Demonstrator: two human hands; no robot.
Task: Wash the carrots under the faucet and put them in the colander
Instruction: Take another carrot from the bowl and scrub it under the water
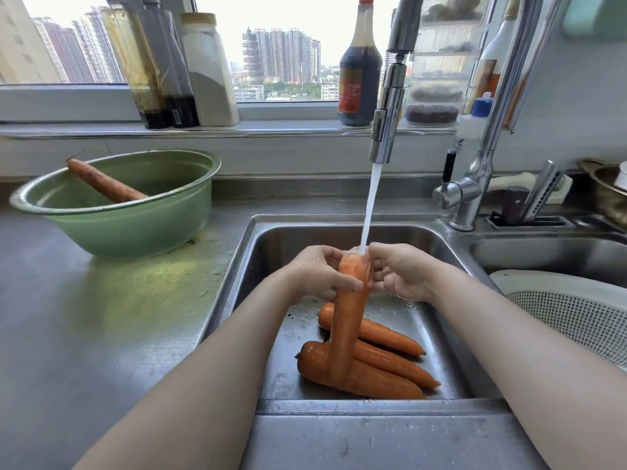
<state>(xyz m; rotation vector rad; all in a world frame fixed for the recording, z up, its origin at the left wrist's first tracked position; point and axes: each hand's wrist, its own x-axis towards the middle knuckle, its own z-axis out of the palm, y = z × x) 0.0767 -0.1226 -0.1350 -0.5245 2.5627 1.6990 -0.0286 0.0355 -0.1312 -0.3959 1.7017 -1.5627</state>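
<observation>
Water runs from the faucet (385,130) onto the thick end of a long carrot (347,320) held over the sink (237,266). My left hand (317,273) grips its upper part from the left. My right hand (398,271) curls round the top from the right, under the stream. Three wet carrots (383,364) lie on the sink floor below. One unwashed carrot (103,183) leans in the green bowl (115,225) on the left counter. The white colander (570,310) sits at the right, with nothing visible in it.
Sauce bottles and jars (359,69) line the window sill behind the sink. A faucet handle (453,191) and a knife holder (529,212) stand at the back right. A second basin (549,256) lies to the right, behind the colander.
</observation>
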